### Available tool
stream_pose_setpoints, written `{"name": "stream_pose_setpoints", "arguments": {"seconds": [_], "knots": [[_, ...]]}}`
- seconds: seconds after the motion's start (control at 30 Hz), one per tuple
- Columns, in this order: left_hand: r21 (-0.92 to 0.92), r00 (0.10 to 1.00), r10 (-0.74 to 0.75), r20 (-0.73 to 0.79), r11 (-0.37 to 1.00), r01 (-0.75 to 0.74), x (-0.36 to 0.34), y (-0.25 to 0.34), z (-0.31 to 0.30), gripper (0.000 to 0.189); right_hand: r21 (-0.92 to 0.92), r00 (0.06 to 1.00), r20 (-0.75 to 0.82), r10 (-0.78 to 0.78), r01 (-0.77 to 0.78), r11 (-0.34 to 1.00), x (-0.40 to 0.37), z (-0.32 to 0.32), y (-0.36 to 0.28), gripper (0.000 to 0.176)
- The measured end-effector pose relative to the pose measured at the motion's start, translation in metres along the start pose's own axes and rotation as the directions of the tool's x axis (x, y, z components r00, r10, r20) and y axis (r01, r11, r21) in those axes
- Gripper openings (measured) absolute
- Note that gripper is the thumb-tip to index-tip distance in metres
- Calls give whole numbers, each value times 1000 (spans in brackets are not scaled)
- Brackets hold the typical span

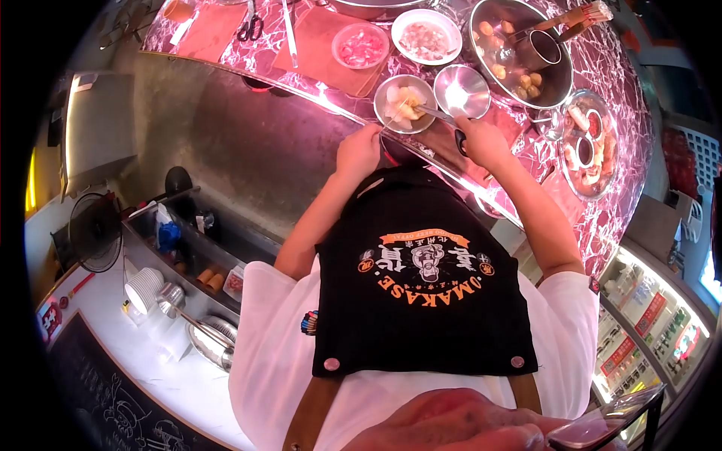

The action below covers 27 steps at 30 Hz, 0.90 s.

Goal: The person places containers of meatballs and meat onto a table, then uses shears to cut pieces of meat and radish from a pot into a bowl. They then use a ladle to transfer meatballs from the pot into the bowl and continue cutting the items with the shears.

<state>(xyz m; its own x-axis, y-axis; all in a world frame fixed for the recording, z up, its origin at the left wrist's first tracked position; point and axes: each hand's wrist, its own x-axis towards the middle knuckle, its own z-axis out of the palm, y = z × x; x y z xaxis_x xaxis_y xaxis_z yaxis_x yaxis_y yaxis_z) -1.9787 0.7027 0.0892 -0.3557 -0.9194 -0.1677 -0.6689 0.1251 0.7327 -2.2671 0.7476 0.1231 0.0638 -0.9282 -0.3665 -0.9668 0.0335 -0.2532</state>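
A metal bowl (383, 119) near the counter's front edge holds pale and yellowish pieces of food (402, 101). In my right hand (485, 141) are scissors (442, 114) with dark handles, their blades reaching over the bowl's right side into the food. My left hand (359, 154) is closed in a pinch at the bowl's lower left. From its fingertips a thin skewer (384, 125) seems to run toward the food, though it is faint. Just right of this bowl stands a second, shiny metal bowl (462, 91).
A bowl of pink meat (361, 46) and a white bowl of pale meat (426, 41) stand farther back. A large pot (475, 45) with round pieces is at the right, beside a food platter (569, 161). Another pair of scissors (252, 28) lies at the far left.
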Motion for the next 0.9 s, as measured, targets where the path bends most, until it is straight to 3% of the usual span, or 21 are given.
{"name": "stream_pose_setpoints", "arguments": {"seconds": [0.13, 0.2, 0.27, 0.33, 0.37, 0.4, 0.47, 0.53, 0.6, 0.73, 0.8, 0.9], "knots": [[65, 999, 18, -36, 998, -15, 4, -14, 15, 18, 29, 994, 95, 62, -65, 997, -11, -28, 5, 33], [11, 993, 53, -104, 999, -52, 5, -17, 13, 19, 171, 997, 41, 60, -66, 983, -27, -41, 24, 43], [-39, 993, 28, -118, 999, -32, -2, -19, 10, 19, 178, 988, 93, 125, -140, 974, -45, -78, 35, 54], [-32, 995, 2, -96, 999, -5, -4, -12, 11, 20, 493, 995, 2, 100, -88, 866, -60, -97, 63, 54], [-89, 994, -2, -108, 996, -7, -4, -6, 11, 20, 493, 986, 68, 151, -165, 854, -59, -108, 83, 58], [-142, 993, -13, -121, 990, -5, -2, 0, 11, 20, 437, 982, 17, 191, -179, 881, -54, -110, 108, 58], [-101, 991, 2, -136, 995, -16, 5, 13, 17, 20, 288, 946, 28, 322, -316, 904, -34, -143, 125, 56], [-57, 988, 19, -152, 998, -28, 15, 31, 24, 20, -1, 965, -88, 245, -246, 969, 15, -119, 180, 57], [-67, 994, -62, -92, 996, 56, 28, 51, 32, 21, -59, 957, 59, 286, -282, 958, 68, -109, 200, 56], [-117, 995, -63, -75, 992, 54, 69, 94, 53, 19, -5, 971, 106, 214, -215, 977, 137, -74, 222, 50], [-303, 995, -69, -66, 952, 45, 96, 93, 72, 21, 19, 980, 130, 151, -155, 988, 140, -65, 231, 46], [-163, 996, -92, 6, 982, 91, 131, 121, 74, 21, 104, 998, -10, 61, -59, 993, 107, -68, 238, 40]]}}
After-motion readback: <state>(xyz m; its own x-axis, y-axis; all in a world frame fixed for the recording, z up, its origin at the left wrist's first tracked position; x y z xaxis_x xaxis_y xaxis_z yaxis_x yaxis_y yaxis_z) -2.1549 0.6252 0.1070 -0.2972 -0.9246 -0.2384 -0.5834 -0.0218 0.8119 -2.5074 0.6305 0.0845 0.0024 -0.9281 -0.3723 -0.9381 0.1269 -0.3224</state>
